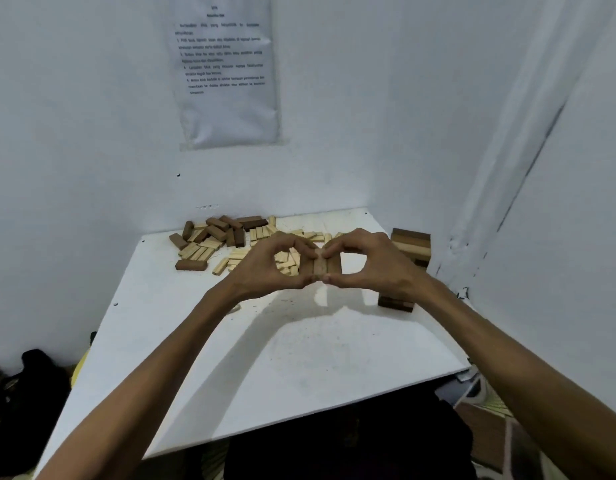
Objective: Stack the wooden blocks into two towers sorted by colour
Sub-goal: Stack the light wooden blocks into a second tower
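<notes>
White table (299,368); printed sheet (227,71); black bag (29,386).

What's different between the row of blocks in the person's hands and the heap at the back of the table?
The row is three blocks aligned side by side; the heap lies jumbled. The row is pinched between the left hand and right hand; the heap rests untouched on the table. The row looks one colour; the heap mixes dark and pale. Both are wooden blocks.

On a sheet (227,74) taped to the white wall (74,133), upper middle of the frame: a short centred heading, then several lines of black print, all too blurred to read. Nothing legible elsewhere.
</notes>
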`<act>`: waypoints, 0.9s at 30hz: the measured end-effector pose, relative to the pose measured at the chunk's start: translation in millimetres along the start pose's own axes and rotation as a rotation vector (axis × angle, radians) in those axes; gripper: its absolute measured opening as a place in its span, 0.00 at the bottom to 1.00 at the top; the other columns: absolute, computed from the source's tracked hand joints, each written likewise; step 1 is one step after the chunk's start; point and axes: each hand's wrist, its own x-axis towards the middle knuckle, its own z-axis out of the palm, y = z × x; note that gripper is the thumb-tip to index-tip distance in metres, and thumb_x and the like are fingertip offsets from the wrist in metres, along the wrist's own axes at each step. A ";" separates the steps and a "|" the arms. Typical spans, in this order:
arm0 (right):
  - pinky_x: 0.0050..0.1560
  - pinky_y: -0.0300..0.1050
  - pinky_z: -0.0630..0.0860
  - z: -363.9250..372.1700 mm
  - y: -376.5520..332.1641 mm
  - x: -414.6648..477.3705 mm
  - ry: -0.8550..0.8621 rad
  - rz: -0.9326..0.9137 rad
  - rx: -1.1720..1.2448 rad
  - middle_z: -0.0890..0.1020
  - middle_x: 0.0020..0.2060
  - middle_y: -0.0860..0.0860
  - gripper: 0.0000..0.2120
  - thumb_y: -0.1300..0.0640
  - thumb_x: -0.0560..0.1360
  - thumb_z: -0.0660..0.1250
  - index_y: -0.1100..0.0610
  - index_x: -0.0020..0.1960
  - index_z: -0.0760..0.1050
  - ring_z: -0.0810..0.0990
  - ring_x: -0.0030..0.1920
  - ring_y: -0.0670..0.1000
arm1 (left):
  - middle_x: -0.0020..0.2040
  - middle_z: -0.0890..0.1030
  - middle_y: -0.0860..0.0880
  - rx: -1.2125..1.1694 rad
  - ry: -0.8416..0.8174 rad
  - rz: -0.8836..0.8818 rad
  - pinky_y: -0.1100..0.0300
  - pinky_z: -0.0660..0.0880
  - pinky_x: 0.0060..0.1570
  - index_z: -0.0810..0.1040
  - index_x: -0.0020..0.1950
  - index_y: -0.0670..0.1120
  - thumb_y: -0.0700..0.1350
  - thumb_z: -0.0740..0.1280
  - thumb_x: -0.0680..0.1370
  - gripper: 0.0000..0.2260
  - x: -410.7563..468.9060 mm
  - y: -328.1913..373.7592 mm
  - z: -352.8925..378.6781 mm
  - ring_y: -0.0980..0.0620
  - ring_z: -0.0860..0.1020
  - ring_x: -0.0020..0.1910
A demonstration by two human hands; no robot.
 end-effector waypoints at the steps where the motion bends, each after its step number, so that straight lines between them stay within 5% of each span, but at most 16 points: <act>1: 0.66 0.40 0.76 -7.0 0.4 -0.4 0.013 0.002 -0.011 0.83 0.55 0.40 0.18 0.47 0.69 0.82 0.43 0.57 0.83 0.79 0.63 0.41 | 0.59 0.83 0.60 -0.006 -0.004 0.009 0.64 0.70 0.60 0.84 0.54 0.54 0.50 0.82 0.68 0.16 7.9 2.4 2.2 0.53 0.79 0.63; 11: 0.60 0.46 0.81 -74.5 14.6 -18.9 0.170 0.082 -0.111 0.83 0.53 0.39 0.18 0.47 0.68 0.81 0.45 0.56 0.84 0.81 0.59 0.43 | 0.59 0.84 0.60 -0.024 -0.128 0.119 0.54 0.72 0.63 0.83 0.55 0.53 0.43 0.81 0.72 0.15 85.2 29.8 38.2 0.52 0.77 0.64; 19: 0.65 0.50 0.77 -106.1 42.9 -41.3 0.198 0.173 -0.152 0.83 0.56 0.39 0.18 0.47 0.70 0.81 0.43 0.58 0.82 0.77 0.63 0.43 | 0.60 0.83 0.61 -0.046 -0.203 0.150 0.53 0.72 0.63 0.82 0.56 0.55 0.41 0.79 0.73 0.15 125.2 32.2 81.4 0.54 0.76 0.65; 27: 0.66 0.54 0.76 -110.4 58.9 -49.1 0.195 0.213 -0.199 0.81 0.58 0.38 0.22 0.45 0.70 0.80 0.38 0.62 0.78 0.76 0.63 0.43 | 0.59 0.81 0.59 -0.023 -0.243 0.134 0.54 0.71 0.63 0.79 0.63 0.58 0.57 0.76 0.70 0.22 138.4 25.4 99.0 0.55 0.75 0.64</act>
